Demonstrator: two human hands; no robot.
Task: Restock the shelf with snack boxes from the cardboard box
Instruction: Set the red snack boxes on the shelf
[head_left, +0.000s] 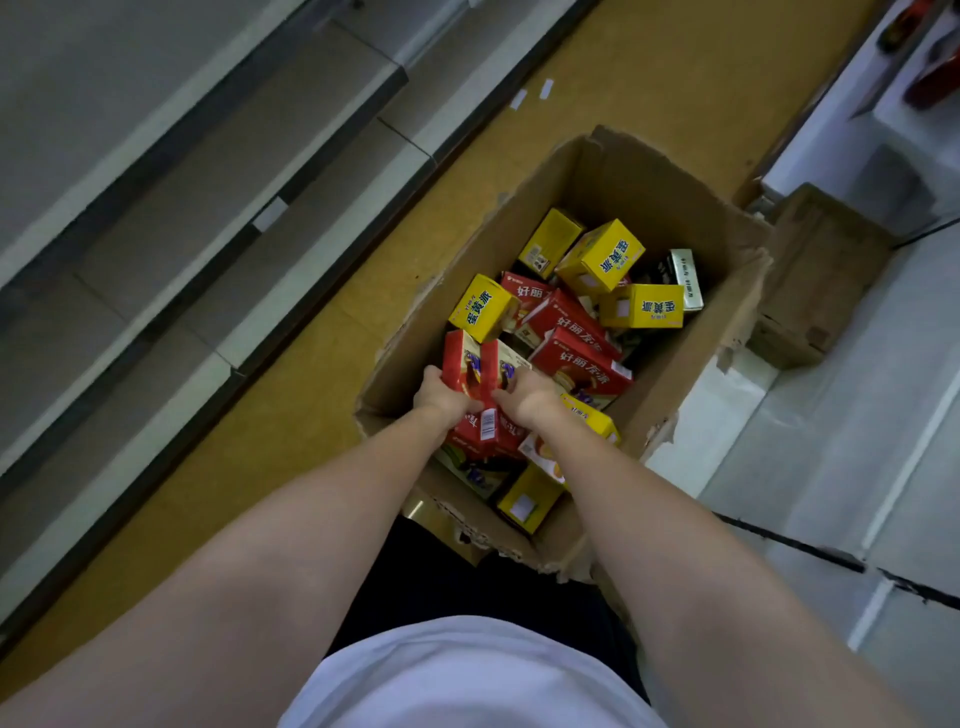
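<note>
Shelves (156, 218) at far left, bare steel tiers w/ white tag, well apart from work. Cardboard box (644, 197) on floor, center-right, torn rim, full of loose red + yellow snack boxes. Left hand (445, 396) curled round left red box (460, 364); right hand (530, 397) curled round right red box (500, 369), the two boxes touching, upright, at near-left corner inside carton. Long axis of each runs near-to-far, along forearms. Yellow box (484, 307) just beyond, touching tops. Judgement: shelf lies left of grip, so left hand nearer; lift clear of rim first, then swing left.
</note>
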